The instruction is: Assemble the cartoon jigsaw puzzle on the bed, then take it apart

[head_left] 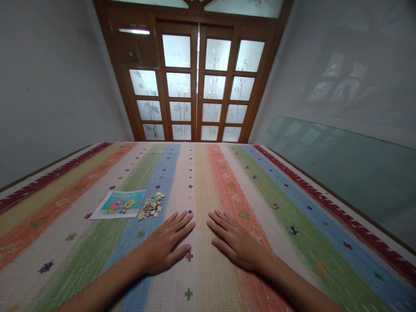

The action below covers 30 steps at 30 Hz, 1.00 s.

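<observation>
My left hand (165, 242) lies palm down on the striped tablecloth (201, 182), its fingers stretched out and the thumb apart. My right hand (232, 238) rests flat a short way to the right, also with fingers extended. Neither holds anything. Beyond the left hand is a small heap of jigsaw puzzle pieces (152, 206), some with coloured faces and some with pale backs. Touching or close beside the heap on its left lies a printed cartoon picture (120, 204), showing a pink and a yellow figure on blue.
A wooden door with frosted panes (198, 82) stands past the table's far end. Along the right edge leans a greenish glass sheet (341, 169) against the wall. A plain wall (58, 82) runs on the left. A small thin object (125, 146) lies at the far left of the cloth.
</observation>
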Motion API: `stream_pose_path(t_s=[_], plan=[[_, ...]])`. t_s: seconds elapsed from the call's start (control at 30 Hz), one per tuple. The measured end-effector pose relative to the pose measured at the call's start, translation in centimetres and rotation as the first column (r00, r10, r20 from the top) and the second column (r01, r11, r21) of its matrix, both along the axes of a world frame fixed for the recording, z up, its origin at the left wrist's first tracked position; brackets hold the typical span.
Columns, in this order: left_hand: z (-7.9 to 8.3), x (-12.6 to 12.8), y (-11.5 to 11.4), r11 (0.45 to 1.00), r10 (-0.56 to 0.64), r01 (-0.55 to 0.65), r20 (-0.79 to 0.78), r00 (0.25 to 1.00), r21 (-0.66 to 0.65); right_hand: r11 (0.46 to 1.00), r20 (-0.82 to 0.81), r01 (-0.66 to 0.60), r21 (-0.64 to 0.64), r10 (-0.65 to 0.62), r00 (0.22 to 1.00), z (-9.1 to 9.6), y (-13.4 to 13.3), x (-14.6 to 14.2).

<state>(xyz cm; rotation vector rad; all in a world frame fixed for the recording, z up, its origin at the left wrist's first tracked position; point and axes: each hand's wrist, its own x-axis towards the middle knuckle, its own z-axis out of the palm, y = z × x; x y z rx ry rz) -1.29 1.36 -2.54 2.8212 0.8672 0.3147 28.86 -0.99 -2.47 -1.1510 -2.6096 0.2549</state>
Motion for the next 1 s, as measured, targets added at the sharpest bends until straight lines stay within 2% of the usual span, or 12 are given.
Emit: stream_pose_path(t_s=[0.3,1.0], plan=[[-0.08,-0.05,-0.03,1.000,-0.001,0.001,0.020,1.000,0.011,0.999,-0.014,-0.007,0.037,0.008,1.000,-0.46,0.01,0.13],[-0.07,-0.06,-0.03,1.000,0.006,-0.006,0.008,1.000,0.001,1.000,0.003,-0.002,0.009,0.002,1.000,-0.31,0.03,0.07]])
